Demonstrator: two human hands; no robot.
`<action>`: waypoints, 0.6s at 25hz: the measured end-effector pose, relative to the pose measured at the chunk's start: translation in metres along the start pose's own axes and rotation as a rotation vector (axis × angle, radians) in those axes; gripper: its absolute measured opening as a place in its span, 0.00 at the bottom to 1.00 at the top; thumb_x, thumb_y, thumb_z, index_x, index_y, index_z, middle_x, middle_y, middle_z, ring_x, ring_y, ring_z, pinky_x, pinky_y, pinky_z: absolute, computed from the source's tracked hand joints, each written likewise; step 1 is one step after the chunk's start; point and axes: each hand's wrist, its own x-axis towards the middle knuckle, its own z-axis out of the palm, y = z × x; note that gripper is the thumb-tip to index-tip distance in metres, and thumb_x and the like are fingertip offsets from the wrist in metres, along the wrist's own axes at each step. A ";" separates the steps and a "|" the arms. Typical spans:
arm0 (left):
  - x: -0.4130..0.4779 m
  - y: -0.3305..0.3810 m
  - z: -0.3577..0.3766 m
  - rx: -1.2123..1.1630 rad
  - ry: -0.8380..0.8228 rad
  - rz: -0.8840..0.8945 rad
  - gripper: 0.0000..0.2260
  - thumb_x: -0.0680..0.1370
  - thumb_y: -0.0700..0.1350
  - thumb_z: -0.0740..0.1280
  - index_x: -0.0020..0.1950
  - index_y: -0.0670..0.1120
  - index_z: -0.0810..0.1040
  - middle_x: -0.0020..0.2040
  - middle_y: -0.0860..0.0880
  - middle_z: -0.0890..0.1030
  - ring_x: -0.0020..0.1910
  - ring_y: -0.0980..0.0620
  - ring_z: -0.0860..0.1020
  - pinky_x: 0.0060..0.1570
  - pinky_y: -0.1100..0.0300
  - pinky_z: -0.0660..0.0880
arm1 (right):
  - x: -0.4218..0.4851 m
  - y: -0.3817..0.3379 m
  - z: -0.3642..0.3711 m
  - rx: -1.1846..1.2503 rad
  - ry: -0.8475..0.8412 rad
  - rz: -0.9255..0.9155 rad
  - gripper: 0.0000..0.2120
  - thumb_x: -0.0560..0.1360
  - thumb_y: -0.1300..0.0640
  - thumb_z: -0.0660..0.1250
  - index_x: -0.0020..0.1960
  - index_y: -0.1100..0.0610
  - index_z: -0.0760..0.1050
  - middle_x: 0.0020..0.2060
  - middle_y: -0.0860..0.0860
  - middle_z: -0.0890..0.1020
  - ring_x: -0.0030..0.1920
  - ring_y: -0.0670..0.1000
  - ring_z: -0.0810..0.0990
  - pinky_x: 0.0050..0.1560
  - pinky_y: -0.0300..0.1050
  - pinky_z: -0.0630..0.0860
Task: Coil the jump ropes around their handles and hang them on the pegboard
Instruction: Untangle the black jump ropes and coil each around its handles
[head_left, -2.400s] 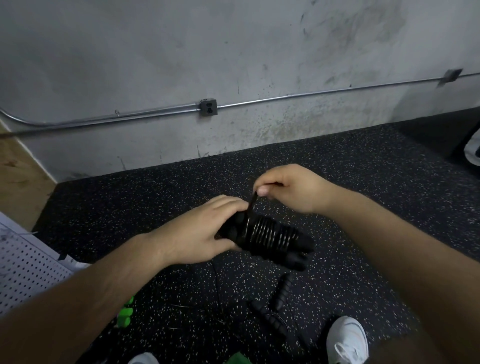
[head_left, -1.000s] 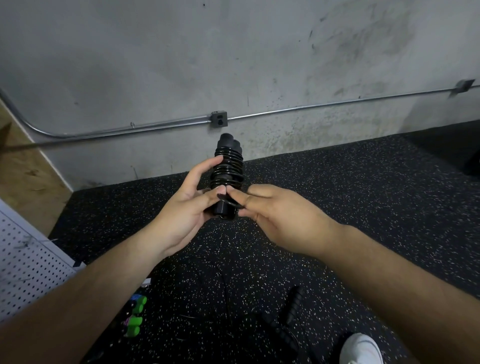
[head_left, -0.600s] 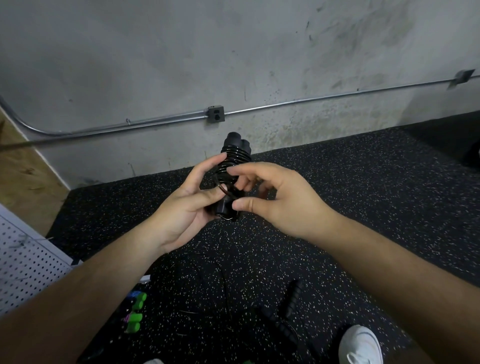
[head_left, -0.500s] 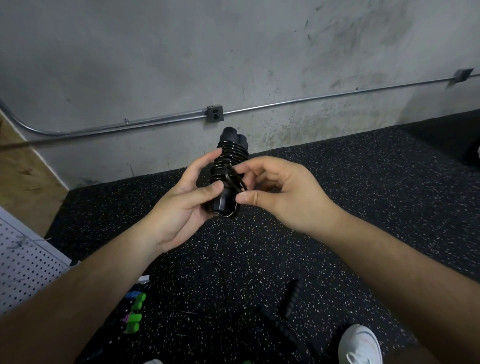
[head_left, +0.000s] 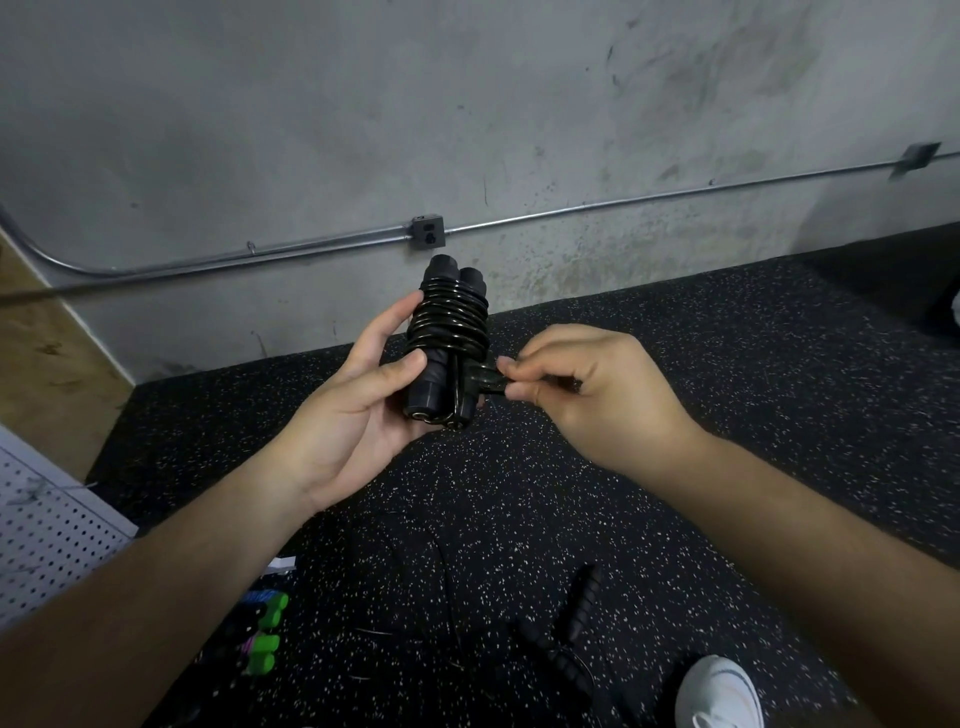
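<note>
Bare grey concrete wall (head_left: 311, 130) rises ahead of us, with a metal conduit (head_left: 623, 205) and an outlet box (head_left: 429, 232) along it, and speckled black rubber flooring (head_left: 753, 374) below. Our left hand (head_left: 353, 415) grips the black jump rope (head_left: 449, 332), coiled round its two handles and held upright in the air before the wall. Our right hand (head_left: 587, 395) pinches a short stretch of rope (head_left: 483, 379) sticking out near the bundle's lower end. The handles are too dark for us to read any marking. On the floor lie another black rope (head_left: 582, 603), green-handled ropes (head_left: 265, 639) and, at left, the white pegboard (head_left: 41, 530); a white shoe (head_left: 719, 696) shows bottom right.
</note>
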 end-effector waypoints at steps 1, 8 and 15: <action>0.000 0.000 0.000 -0.005 0.003 0.001 0.26 0.80 0.39 0.60 0.76 0.57 0.68 0.69 0.42 0.78 0.67 0.41 0.78 0.54 0.50 0.81 | -0.001 0.001 0.002 -0.082 0.007 -0.052 0.02 0.76 0.63 0.74 0.45 0.59 0.86 0.41 0.48 0.84 0.43 0.44 0.81 0.45 0.36 0.77; 0.002 0.001 0.003 -0.034 0.027 0.016 0.26 0.80 0.40 0.61 0.76 0.58 0.68 0.68 0.42 0.79 0.63 0.42 0.80 0.50 0.50 0.81 | -0.003 0.001 0.010 -0.460 0.151 -0.296 0.08 0.80 0.63 0.68 0.46 0.62 0.85 0.40 0.51 0.81 0.39 0.54 0.78 0.37 0.50 0.79; 0.000 0.004 0.003 -0.048 0.038 0.016 0.25 0.79 0.39 0.61 0.75 0.57 0.69 0.66 0.42 0.80 0.60 0.44 0.82 0.47 0.51 0.81 | -0.005 0.001 0.015 -0.597 0.096 -0.358 0.08 0.75 0.70 0.70 0.53 0.64 0.83 0.43 0.54 0.80 0.41 0.57 0.76 0.32 0.52 0.78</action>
